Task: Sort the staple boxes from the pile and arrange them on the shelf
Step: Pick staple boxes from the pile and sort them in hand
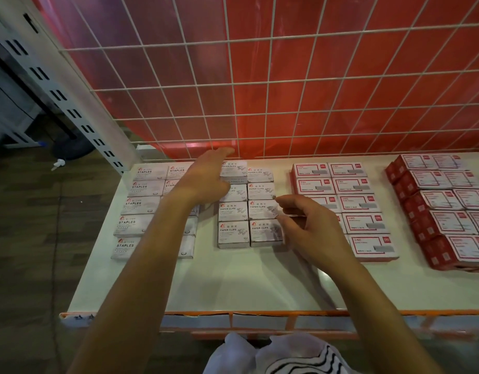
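1. Both hands are stretched over the shelf point(233, 279). The left hand point(206, 179) is flat, with its fingers straight and pointing toward the wire grid point(260, 90) behind.
2. The PAPER CLIPS boxes point(233, 211) are bracketed between the hands, probably so that the block can be squared.
3. The left hand is laid over that block's left column. Whether it presses down cannot be told.
4. The right hand point(308, 225) is half open and its fingers point(279, 201) are loosely curled at the block's right edge. Nothing is seen gripped.
5. The STAPLES boxes point(141, 203) are laid label-up in rows just left of the left hand.
6. Red-framed boxes point(362, 203) are grouped to the right of the right hand, seemingly kept apart by kind.
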The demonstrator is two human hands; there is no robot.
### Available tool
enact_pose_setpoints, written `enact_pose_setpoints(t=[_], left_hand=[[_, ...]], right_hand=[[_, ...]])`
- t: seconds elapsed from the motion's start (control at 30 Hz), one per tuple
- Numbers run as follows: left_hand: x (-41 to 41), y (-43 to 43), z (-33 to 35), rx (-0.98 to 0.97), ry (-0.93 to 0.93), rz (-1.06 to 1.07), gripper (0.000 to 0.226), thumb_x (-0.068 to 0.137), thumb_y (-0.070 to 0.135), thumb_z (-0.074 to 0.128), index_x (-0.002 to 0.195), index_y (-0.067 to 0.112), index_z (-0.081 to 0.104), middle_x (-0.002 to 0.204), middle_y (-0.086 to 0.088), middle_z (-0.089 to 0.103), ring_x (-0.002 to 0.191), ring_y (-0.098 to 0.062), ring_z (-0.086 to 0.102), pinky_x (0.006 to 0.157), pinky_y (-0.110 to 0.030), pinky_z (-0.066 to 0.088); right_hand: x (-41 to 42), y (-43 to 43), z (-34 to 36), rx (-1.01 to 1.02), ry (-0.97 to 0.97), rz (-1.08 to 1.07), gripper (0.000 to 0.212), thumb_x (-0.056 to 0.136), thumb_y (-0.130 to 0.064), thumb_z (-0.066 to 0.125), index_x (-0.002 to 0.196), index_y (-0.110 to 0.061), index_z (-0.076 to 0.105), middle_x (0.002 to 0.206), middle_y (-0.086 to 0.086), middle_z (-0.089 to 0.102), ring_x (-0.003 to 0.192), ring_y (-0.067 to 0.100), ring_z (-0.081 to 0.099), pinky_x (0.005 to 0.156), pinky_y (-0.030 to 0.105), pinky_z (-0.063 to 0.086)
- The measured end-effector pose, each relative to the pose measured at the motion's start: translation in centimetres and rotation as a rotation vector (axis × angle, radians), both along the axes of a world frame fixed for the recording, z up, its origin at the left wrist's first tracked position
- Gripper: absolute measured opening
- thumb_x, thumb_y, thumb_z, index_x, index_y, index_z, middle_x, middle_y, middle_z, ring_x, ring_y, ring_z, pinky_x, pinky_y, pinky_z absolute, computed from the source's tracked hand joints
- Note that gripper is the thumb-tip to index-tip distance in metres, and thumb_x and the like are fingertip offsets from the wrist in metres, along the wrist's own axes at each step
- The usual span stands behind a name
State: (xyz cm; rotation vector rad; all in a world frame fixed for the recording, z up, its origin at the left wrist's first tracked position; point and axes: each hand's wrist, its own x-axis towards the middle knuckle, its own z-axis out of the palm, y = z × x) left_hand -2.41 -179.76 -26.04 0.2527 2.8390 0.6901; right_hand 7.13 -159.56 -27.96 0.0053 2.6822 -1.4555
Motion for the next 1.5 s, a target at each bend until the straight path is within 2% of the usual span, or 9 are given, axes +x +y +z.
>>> enact_pose_setpoints(t=[0.07,0.2,0.23,0.37,0.63,0.87,1.03,1.13,1.5], left_hand=[[0.6,0.5,0.1,-0.028,0.069,0.013,0.071,0.085,0.013,0.063,0.146,0.022,0.03,0.149,-0.003,0.035,0.138,-0.021,0.028,0.112,-0.036,0.025],[2.4,2.5,0.3,-0.025,0.162,0.021,0.062,0.09,0.022,0.06,0.145,0.021,0.033,0.148,-0.004,0.036,0.137,-0.022,0.029,0.109,-0.034,0.026],[3.0,3.1,0.2,-0.024,0.187,0.007,0.06,0.09,0.023,0.06,0.145,0.02,0.034,0.147,-0.005,0.037,0.137,-0.022,0.03,0.108,-0.033,0.027],[5.5,6.4,-0.3,-0.038,0.198,-0.007,0.058,0.092,0.027,0.058,0.145,0.021,0.034,0.149,-0.003,0.035,0.138,-0.022,0.027,0.111,-0.034,0.025],[8.8,14.8,-0.5,-0.125,0.21,-0.012,0.064,0.092,0.033,0.058,0.148,0.025,0.029,0.155,-0.001,0.027,0.143,-0.022,0.019,0.117,-0.04,0.022],[9.3,22.6,0.4,-0.091,0.268,-0.174,0.061,0.091,0.032,0.058,0.146,0.024,0.032,0.153,-0.005,0.029,0.141,-0.025,0.021,0.114,-0.041,0.027],[8.9,27.3,0.5,-0.085,0.294,-0.322,0.06,0.091,0.032,0.058,0.145,0.023,0.035,0.152,-0.006,0.032,0.14,-0.026,0.025,0.111,-0.039,0.028],[8.8,30.2,0.6,-0.057,0.285,-0.411,0.059,0.09,0.031,0.057,0.145,0.024,0.035,0.151,-0.005,0.033,0.138,-0.026,0.027,0.111,-0.04,0.029],[8.8,41.0,0.0,-0.016,0.284,-0.601,0.054,0.092,0.033,0.056,0.143,0.026,0.037,0.15,-0.003,0.035,0.137,-0.024,0.029,0.11,-0.04,0.031]], right_hand=[[0.0,0.2,0.3,0.023,0.025,0.011,0.036,0.091,-0.017,0.058,0.126,-0.024,0.056,0.11,-0.017,0.054,0.101,0.001,0.051,0.078,0.004,0.04],[0.1,1.4,0.6,0.151,0.108,0.038,0.037,0.092,-0.019,0.058,0.128,-0.022,0.055,0.128,-0.005,0.056,0.114,0.012,0.053,0.1,0.031,0.044],[0.1,1.8,0.6,0.188,0.124,0.045,0.037,0.092,-0.02,0.057,0.129,-0.021,0.055,0.131,-0.003,0.055,0.117,0.015,0.051,0.102,0.033,0.042],[0.6,4.1,0.7,0.317,0.19,0.083,0.038,0.091,-0.022,0.057,0.13,-0.02,0.054,0.136,-0.001,0.051,0.125,0.018,0.043,0.103,0.025,0.028],[2.1,10.3,-0.2,0.365,0.265,0.086,0.041,0.087,-0.016,0.062,0.128,-0.012,0.057,0.137,0.009,0.051,0.128,0.027,0.04,0.108,0.034,0.028],[4.8,17.0,-0.5,0.398,0.231,-0.108,0.042,0.089,-0.019,0.061,0.13,-0.013,0.053,0.142,0.01,0.045,0.131,0.028,0.036,0.108,0.039,0.028],[5.8,20.3,-0.5,0.377,0.229,-0.261,0.04,0.087,-0.014,0.059,0.126,-0.006,0.056,0.134,0.018,0.051,0.126,0.037,0.042,0.106,0.044,0.031],[6.5,22.5,-0.5,0.396,0.203,-0.337,0.047,0.082,-0.023,0.05,0.124,-0.005,0.058,0.131,0.018,0.054,0.123,0.037,0.047,0.105,0.042,0.034],[8.6,32.5,-1.4,0.413,0.162,-0.522,0.052,0.091,-0.019,0.057,0.14,-0.015,0.041,0.155,0.006,0.024,0.142,0.021,0.022,0.111,0.03,0.022]])
